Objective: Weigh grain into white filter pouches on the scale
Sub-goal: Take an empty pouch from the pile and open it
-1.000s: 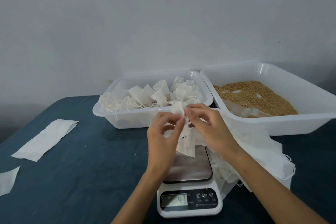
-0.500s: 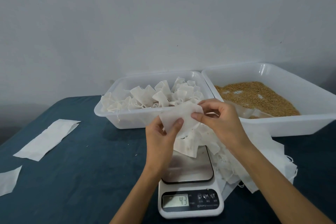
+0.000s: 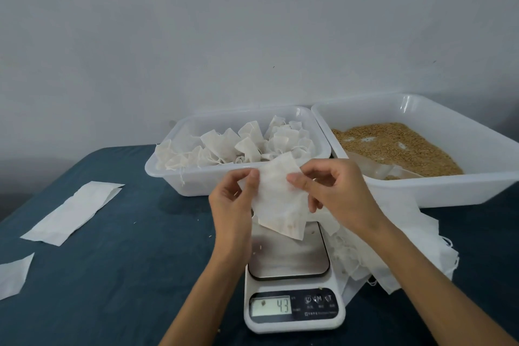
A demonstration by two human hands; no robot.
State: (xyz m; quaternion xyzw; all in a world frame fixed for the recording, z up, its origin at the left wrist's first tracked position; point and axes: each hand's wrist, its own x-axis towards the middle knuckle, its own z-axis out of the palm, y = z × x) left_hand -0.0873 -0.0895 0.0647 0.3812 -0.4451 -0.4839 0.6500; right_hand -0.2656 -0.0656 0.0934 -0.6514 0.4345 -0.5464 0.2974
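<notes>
I hold a white filter pouch (image 3: 276, 199) above the far end of the scale (image 3: 289, 261). My left hand (image 3: 233, 205) pinches its left edge and my right hand (image 3: 334, 191) pinches its right edge, spreading it flat. The pouch's lower corner hangs just over the steel platform. The scale's display (image 3: 271, 306) reads 43. Grain (image 3: 393, 146) fills the floor of the right white tub (image 3: 477, 185), with a clear scoop (image 3: 376, 168) lying in it. A heap of loose pouches (image 3: 415, 250) lies right of the scale, partly under my right forearm.
A second white tub (image 3: 174, 174) behind the scale holds several filled, tied pouches (image 3: 238, 146). Two flat white paper strips (image 3: 73, 212) (image 3: 12, 275) lie on the blue table at the left. A grey wall stands close behind the tubs.
The pouch was bunched between my fingertips; now my hands have pulled apart and spread it open into a flat sheet. The scale reading stays 43.
</notes>
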